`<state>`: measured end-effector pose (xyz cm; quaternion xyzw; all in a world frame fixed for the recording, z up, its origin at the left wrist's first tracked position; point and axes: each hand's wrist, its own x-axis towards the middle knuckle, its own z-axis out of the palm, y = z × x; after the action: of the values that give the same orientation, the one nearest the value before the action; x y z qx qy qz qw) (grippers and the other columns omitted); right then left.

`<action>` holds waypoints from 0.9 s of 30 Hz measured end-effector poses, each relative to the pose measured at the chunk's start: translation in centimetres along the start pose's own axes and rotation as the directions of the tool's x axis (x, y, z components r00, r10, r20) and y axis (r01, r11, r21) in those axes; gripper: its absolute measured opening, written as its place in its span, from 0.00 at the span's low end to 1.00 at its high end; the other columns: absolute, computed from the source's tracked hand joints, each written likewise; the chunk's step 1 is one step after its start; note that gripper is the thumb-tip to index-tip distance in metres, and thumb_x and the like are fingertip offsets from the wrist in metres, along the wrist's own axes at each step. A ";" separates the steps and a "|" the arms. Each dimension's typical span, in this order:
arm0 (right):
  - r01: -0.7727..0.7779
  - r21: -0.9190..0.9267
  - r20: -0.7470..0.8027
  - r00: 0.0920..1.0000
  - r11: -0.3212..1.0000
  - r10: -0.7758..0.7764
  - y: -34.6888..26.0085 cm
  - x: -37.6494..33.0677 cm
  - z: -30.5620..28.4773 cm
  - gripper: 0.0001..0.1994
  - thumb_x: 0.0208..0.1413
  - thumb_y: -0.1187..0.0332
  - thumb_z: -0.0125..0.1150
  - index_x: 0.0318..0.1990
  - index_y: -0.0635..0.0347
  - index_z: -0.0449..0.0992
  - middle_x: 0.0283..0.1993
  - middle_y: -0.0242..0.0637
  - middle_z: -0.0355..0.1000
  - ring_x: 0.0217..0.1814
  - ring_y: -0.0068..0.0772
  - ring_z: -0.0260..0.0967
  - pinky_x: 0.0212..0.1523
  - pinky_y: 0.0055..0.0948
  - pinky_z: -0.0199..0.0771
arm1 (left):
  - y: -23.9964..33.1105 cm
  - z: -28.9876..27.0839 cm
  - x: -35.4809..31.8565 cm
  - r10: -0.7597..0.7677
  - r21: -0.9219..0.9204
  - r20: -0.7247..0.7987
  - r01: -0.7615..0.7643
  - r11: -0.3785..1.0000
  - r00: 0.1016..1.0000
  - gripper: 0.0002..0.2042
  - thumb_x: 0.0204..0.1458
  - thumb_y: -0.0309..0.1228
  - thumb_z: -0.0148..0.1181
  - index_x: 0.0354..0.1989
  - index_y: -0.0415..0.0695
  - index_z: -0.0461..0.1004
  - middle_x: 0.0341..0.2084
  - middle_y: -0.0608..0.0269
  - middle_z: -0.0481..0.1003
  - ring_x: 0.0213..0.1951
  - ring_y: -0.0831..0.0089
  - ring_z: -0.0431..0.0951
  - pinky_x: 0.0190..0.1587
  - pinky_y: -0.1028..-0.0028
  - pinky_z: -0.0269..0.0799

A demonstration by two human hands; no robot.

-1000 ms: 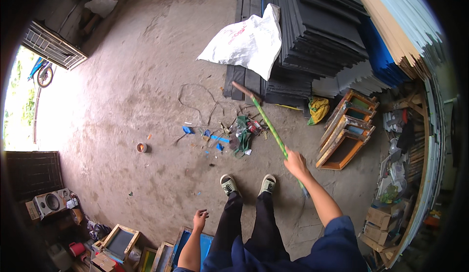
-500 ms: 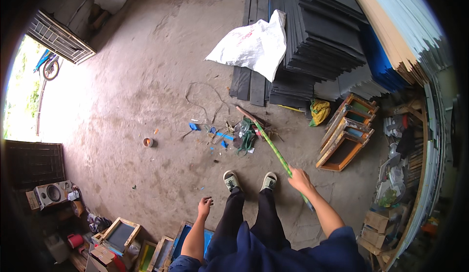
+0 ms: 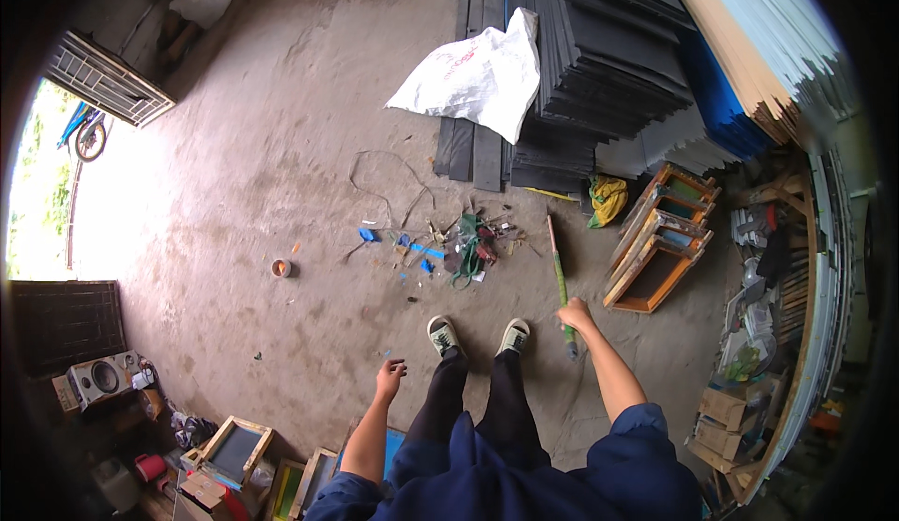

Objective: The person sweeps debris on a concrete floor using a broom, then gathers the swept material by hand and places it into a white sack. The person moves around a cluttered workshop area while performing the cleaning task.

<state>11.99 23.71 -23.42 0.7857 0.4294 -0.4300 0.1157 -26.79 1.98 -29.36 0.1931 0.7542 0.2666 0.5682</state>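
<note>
In the head view, your right hand grips a slim stick, mottled green with a pinkish-brown far end, between the litter and wooden frames; your left hand hangs empty, loosely curled.

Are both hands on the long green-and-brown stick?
No, only the right hand grips the long green-and-brown stick; the left hand is clear of it.
</note>
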 end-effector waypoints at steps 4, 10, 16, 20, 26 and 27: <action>0.097 0.021 0.089 0.991 0.995 -0.098 -4.4 -2.5 1.9 0.10 0.36 0.74 0.48 0.26 0.75 0.68 0.21 0.49 0.68 0.20 0.37 0.69 0.22 0.29 0.70 | -1.7 -0.1 -1.7 -0.045 -0.029 -0.040 0.043 0.999 0.998 0.10 0.44 0.28 0.48 0.36 0.38 0.66 0.28 0.54 0.72 0.29 0.72 0.73 0.32 0.78 0.68; 0.163 0.270 0.254 0.938 0.949 -0.234 -8.0 -2.8 -0.7 0.05 0.33 0.74 0.53 0.18 0.69 0.68 0.15 0.39 0.66 0.13 0.27 0.64 0.15 0.24 0.65 | -3.1 1.1 -3.2 -0.032 -0.170 -0.152 0.006 0.985 0.988 0.11 0.44 0.28 0.48 0.35 0.37 0.67 0.28 0.55 0.72 0.29 0.72 0.73 0.32 0.77 0.68; 0.494 -0.578 0.104 0.834 0.649 -0.542 -10.3 -10.2 -5.2 0.07 0.35 0.74 0.52 0.23 0.69 0.70 0.15 0.40 0.66 0.15 0.28 0.66 0.17 0.26 0.66 | -4.5 0.0 -7.3 -0.031 -0.329 -0.384 -0.105 0.938 0.923 0.10 0.44 0.27 0.48 0.35 0.37 0.67 0.29 0.54 0.71 0.31 0.72 0.72 0.33 0.77 0.69; 0.543 -0.433 0.204 0.836 0.719 -0.509 -12.1 -14.2 -6.3 0.08 0.36 0.72 0.52 0.25 0.68 0.71 0.17 0.41 0.67 0.14 0.26 0.65 0.16 0.24 0.66 | -7.7 1.1 -12.5 -0.117 -0.455 -0.521 -0.160 0.876 0.845 0.10 0.44 0.26 0.48 0.35 0.37 0.67 0.29 0.55 0.71 0.32 0.72 0.72 0.33 0.76 0.69; 0.681 -0.023 0.611 0.589 0.732 -0.529 -11.8 -16.3 -1.1 0.12 0.40 0.74 0.48 0.36 0.66 0.68 0.15 0.33 0.63 0.09 0.19 0.56 0.11 0.19 0.58 | -17.2 8.4 -20.1 -0.274 -0.554 -0.609 -0.152 0.819 0.745 0.09 0.44 0.27 0.48 0.35 0.38 0.66 0.27 0.57 0.71 0.30 0.73 0.72 0.32 0.76 0.69; 0.670 0.030 0.709 0.509 0.742 -0.488 -11.9 -16.4 1.0 0.14 0.41 0.75 0.47 0.39 0.64 0.66 0.15 0.32 0.62 0.09 0.19 0.55 0.10 0.18 0.57 | -18.5 9.7 -21.6 -0.304 -0.548 -0.614 -0.117 0.828 0.728 0.09 0.44 0.27 0.49 0.34 0.38 0.66 0.27 0.57 0.71 0.30 0.73 0.72 0.32 0.76 0.69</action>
<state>-2.05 20.96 -9.08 0.3600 0.6454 -0.6405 0.2091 -11.26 -23.60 -26.67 -0.1303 0.8071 0.4935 0.2969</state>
